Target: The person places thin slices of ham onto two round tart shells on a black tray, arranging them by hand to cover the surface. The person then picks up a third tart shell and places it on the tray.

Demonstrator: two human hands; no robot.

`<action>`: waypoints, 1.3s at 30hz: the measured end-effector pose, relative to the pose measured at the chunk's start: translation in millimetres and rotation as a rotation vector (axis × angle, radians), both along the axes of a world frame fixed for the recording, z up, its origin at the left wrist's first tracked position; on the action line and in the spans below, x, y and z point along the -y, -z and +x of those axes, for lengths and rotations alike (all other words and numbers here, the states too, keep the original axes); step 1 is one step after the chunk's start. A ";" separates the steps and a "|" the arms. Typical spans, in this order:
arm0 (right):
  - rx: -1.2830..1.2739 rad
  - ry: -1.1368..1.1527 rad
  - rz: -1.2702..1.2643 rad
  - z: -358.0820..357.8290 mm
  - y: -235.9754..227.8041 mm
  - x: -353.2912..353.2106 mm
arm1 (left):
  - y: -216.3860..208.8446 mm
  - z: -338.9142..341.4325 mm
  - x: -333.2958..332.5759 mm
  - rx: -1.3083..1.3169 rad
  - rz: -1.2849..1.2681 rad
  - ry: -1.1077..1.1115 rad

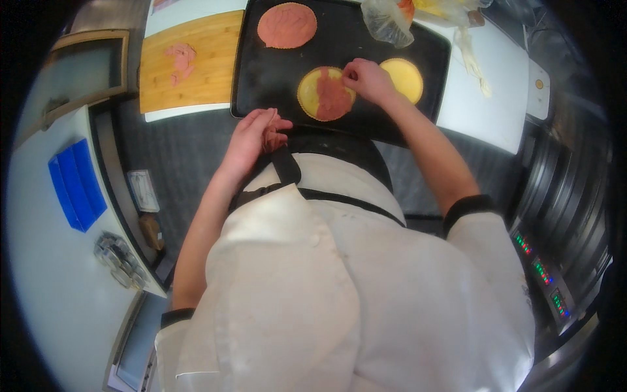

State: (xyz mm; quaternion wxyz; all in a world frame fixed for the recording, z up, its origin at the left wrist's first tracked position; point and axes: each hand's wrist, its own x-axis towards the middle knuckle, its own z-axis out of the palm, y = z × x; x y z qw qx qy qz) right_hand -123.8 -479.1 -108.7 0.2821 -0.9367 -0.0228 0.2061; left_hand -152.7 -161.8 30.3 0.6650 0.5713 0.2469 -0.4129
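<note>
My left hand is closed round a bunch of thin pink slices that look like ham, just off the tray's near edge. With fingertips pinched together, my right hand touches the right rim of a round yellow base with a fluted edge. Pink slices cover its middle and right part, leaving yellow at the left. What the right fingertips hold, if anything, is hidden. Behind it lies a round base fully covered in pink. A bare yellow base sits partly behind my right wrist.
The bases lie on a black baking tray. Left of it, a wooden board carries loose pink pieces. A clear plastic bag rests on the tray's far right. A blue holder stands on the left-hand white surface.
</note>
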 end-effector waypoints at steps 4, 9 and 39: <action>0.014 0.018 -0.002 -1.5 2.9 -1.7 | 3.6 -0.9 -3.9 0.024 -0.004 0.004; 0.046 0.049 -0.059 -3.4 -2.8 -4.1 | 5.8 1.0 -3.7 0.038 0.031 0.049; -0.305 0.384 0.913 -48.3 -74.0 -55.7 | 11.0 0.5 2.2 0.271 0.067 0.222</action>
